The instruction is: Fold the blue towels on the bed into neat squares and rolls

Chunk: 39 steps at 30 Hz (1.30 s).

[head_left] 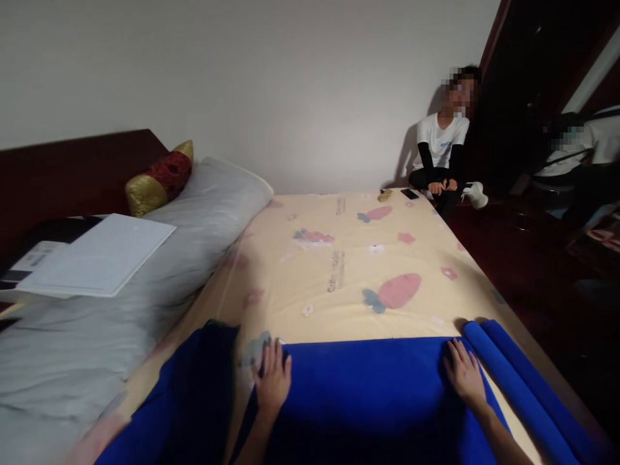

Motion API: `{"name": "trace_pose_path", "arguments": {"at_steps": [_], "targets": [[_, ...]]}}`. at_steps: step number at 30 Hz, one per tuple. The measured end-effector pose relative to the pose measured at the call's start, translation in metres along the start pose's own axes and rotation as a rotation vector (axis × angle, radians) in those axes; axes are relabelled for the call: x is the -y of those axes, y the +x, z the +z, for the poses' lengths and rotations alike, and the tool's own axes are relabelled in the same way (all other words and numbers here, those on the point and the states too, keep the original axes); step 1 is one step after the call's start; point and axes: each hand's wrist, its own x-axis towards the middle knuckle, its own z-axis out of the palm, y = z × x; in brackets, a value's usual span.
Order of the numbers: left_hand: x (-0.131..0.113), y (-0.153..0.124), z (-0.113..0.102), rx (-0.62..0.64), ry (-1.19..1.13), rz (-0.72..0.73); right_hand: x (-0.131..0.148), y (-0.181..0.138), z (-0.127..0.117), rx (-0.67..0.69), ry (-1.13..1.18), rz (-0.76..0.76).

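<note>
Flat under both hands (368,381), blue cloth (368,394)

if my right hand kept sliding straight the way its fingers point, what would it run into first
Probably nothing solid: the right hand lies flat near the far edge of the blue fabric, and beyond that edge only the bare strawberry-print sheet shows, though depth is unclear.

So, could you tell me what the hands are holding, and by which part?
Neither hand grips anything: the left hand and right hand lie flat, palms down, on the blue fabric near its far edge.
</note>
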Motion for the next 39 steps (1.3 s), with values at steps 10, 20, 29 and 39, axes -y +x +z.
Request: {"name": "trace_pose_path", "arguments": {"at_steps": [10,20,29,39], "targets": [[-0.17,-0.047,0.015,0.175,-0.22,0.526,0.185,-0.009,0.028,0.206,0.182,-0.523],[0.025,-0.003,0.024,-0.031,-0.018,0.006,-0.024,-0.007,0.002,-0.008,-0.082,0.083],[0.024,0.008,0.017,0.2,0.04,-0.056,-0.017,0.0,0.0,0.114,-0.074,0.142],[-0.104,-0.076,-0.024,0.094,-0.141,0.298,0.08,-0.047,-0.004,-0.031,0.106,-0.127]]}}
